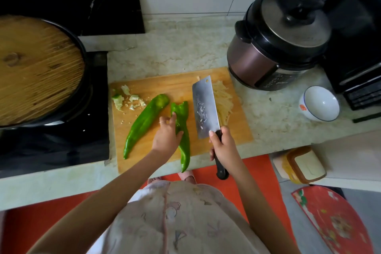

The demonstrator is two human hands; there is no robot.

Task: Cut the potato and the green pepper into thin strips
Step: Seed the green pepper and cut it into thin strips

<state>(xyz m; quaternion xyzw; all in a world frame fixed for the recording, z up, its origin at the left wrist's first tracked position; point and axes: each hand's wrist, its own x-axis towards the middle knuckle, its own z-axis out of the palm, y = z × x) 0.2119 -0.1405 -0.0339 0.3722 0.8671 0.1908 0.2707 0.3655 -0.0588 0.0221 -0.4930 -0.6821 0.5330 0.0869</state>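
Observation:
Two long green pepper halves lie on the wooden cutting board (231,136). The left half (144,121) lies free. My left hand (168,135) grips the right half (184,146) at its middle. My right hand (223,146) holds a cleaver (204,107) by its black handle, the blade flat-side up just right of that pepper half. A pile of pale potato strips (223,100) sits on the board's right part, partly hidden by the blade. Pepper core and seed scraps (127,99) lie at the board's far left corner.
A black pan with a wooden lid (35,68) sits on the stove to the left. A pressure cooker (278,41) stands behind the board at the right. A white bowl (320,103) and a black appliance (358,47) are further right. The board's near edge overhangs the counter edge.

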